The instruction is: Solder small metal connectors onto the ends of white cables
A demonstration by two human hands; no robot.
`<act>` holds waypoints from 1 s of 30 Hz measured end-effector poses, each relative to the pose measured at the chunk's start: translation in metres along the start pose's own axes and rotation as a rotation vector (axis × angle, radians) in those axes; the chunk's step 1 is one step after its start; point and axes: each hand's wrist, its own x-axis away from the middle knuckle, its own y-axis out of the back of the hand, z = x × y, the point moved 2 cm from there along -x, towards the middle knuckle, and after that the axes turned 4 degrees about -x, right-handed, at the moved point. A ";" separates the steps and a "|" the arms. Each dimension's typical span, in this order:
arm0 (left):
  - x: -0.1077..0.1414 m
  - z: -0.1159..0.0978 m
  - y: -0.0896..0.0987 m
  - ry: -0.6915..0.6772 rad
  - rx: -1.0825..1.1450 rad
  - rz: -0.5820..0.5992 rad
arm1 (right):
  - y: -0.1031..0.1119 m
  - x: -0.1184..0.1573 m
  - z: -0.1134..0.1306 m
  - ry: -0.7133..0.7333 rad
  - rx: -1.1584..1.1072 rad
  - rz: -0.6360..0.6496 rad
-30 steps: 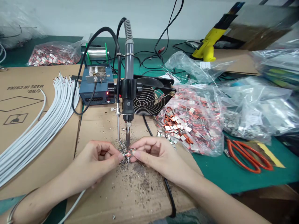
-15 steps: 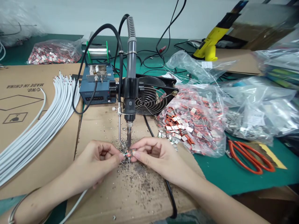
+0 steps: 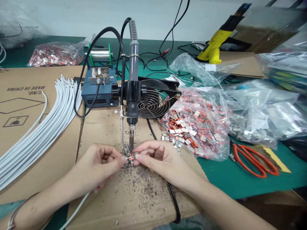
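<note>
Under the tip of an upright soldering iron (image 3: pixel 131 135), my two hands meet. My left hand (image 3: pixel 104 166) pinches the end of a white cable (image 3: pixel 78 209), whose length trails down below the wrist. Between finger and thumb, my right hand (image 3: pixel 158 158) grips a small USB connector (image 3: pixel 134 155) with an orange-red insert and metal shell. The cable end and the connector's back meet right at the iron's tip; fingertips partly hide the joint. A thin metal solder feed tube (image 3: pixel 122 131) ends just left of the tip.
Behind stand a blue solder feeder (image 3: pixel 99 92) with a solder spool (image 3: pixel 100 54) and a black fan (image 3: pixel 153 102). Left lies a bundle of white cables (image 3: pixel 52 124). To the right are a bag of connectors (image 3: pixel 203 124), orange-handled scissors (image 3: pixel 254 159) and a yellow heat gun (image 3: pixel 213 44).
The view has shifted slightly. Both hands keep nearly the same place at the iron's tip, still holding the cable and connector.
</note>
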 end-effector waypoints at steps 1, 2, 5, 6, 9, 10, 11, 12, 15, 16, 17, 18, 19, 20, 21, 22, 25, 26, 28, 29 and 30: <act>0.000 0.000 0.000 -0.001 0.001 0.002 | 0.000 0.000 -0.001 0.004 -0.002 0.002; 0.000 0.000 0.000 -0.002 -0.001 0.002 | 0.000 0.000 -0.002 0.005 -0.002 0.002; 0.000 -0.001 0.001 -0.006 -0.019 -0.013 | 0.001 -0.001 -0.003 0.014 -0.014 -0.002; 0.000 -0.001 0.000 -0.011 -0.018 -0.014 | 0.001 -0.002 -0.003 0.017 -0.019 0.003; -0.001 -0.001 0.000 -0.018 0.009 -0.006 | 0.000 -0.002 -0.002 0.013 -0.025 0.025; -0.001 -0.001 -0.001 -0.013 0.016 -0.002 | 0.000 -0.002 -0.002 0.005 -0.025 0.031; -0.001 0.000 -0.001 -0.010 0.021 0.004 | 0.000 -0.002 -0.001 0.002 -0.028 0.036; -0.001 0.000 -0.001 -0.009 0.020 0.006 | 0.000 -0.001 -0.001 0.003 -0.032 0.042; -0.001 0.002 0.000 -0.021 0.019 0.014 | 0.001 0.000 -0.001 0.013 -0.042 0.058; -0.001 0.002 0.000 -0.022 0.024 0.019 | 0.002 0.000 -0.001 0.013 -0.043 0.059; -0.001 0.002 0.000 -0.025 0.031 0.022 | 0.002 0.000 -0.001 0.012 -0.044 0.060; -0.001 0.002 0.000 -0.027 0.034 0.021 | 0.003 0.000 -0.001 0.009 -0.048 0.063; -0.001 0.002 0.000 -0.030 0.039 0.023 | 0.003 -0.001 -0.001 0.006 -0.050 0.063; -0.002 0.002 0.000 -0.029 0.039 0.018 | 0.003 -0.001 -0.001 0.003 -0.046 0.061; -0.002 0.001 0.000 -0.024 0.036 0.012 | 0.003 -0.001 -0.002 -0.001 -0.042 0.052; -0.003 0.001 0.000 -0.016 0.025 0.005 | 0.002 -0.002 -0.002 -0.006 -0.031 0.036; -0.002 0.000 0.000 0.006 -0.017 -0.009 | 0.002 -0.003 -0.002 -0.026 0.000 -0.017; -0.001 -0.001 0.000 0.006 -0.028 -0.007 | 0.001 -0.003 -0.002 -0.030 0.004 -0.025; 0.000 -0.002 0.000 0.004 -0.038 -0.007 | 0.000 -0.003 -0.002 -0.033 0.019 -0.023; 0.001 -0.002 0.000 0.005 -0.042 -0.010 | 0.000 -0.002 -0.002 -0.030 0.029 -0.018; 0.001 -0.003 0.000 0.008 -0.048 -0.014 | 0.000 -0.002 -0.002 -0.027 0.045 -0.013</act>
